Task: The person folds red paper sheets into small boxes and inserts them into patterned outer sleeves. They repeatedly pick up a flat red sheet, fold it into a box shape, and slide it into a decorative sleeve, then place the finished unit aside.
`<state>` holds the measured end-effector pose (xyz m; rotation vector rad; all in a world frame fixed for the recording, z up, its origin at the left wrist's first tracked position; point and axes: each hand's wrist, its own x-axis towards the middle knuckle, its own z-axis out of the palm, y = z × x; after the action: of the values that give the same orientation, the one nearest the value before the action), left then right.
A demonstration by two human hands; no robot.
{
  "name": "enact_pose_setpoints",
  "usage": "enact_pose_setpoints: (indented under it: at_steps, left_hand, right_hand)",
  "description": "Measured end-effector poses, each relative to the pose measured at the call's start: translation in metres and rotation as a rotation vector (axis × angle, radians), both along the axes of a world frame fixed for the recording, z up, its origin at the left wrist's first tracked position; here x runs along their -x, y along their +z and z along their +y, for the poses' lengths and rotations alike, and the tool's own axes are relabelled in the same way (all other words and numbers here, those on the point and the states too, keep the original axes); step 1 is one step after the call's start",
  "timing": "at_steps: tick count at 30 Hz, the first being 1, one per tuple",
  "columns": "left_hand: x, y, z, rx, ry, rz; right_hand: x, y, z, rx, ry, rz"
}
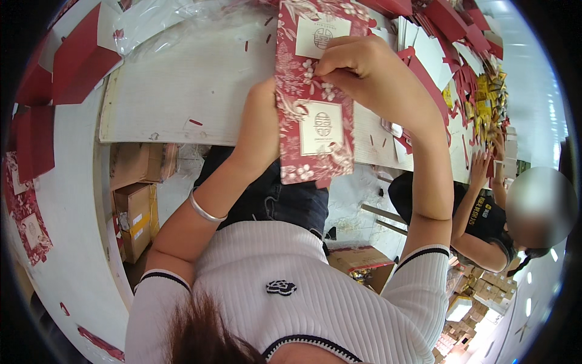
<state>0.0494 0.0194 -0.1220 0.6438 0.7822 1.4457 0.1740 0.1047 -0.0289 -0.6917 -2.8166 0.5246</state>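
A long red card box sleeve (315, 139), printed with pale flowers, birds and two cream panels, stands raised over the front edge of the white table. At its left edge, my left hand (264, 100) grips it, the fingers hidden behind the card. My right hand (361, 67) is bent over the upper part, thumb and forefinger pinched together against the printed face between the two panels. Whatever lies in that pinch, if anything, is too small to make out. Below the sleeve's lower end a small red flap (324, 182) shows.
Red boxes (85, 57) stand at the far left near clear plastic film (160, 33). Small red scraps (195, 122) lie on the white table (182, 79). Red and white card pieces and yellow packets (485, 103) are heaped at right, where a co-worker's hands (482, 167) are busy. Cartons (134, 218) sit below.
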Motion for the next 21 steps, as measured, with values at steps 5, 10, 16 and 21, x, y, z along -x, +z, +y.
enact_pose_setpoints:
  at_steps: [5,10,16,21]
  left_hand:
    - [0.013,0.002,0.004,-0.021,-0.014,0.218]
    - [0.031,0.008,0.003,-0.222,0.008,0.231]
    - [0.036,-0.002,0.003,-0.037,-0.133,-0.101]
    - [0.036,-0.005,0.009,-0.166,-0.153,0.228]
  right_hand:
    - [0.005,0.001,-0.001,-0.01,0.062,0.041]
    - [0.004,-0.009,-0.013,0.265,-0.143,0.32]
    - [0.004,-0.016,-0.01,-0.024,0.07,0.264]
    - [0.003,-0.014,0.002,0.226,0.049,0.185]
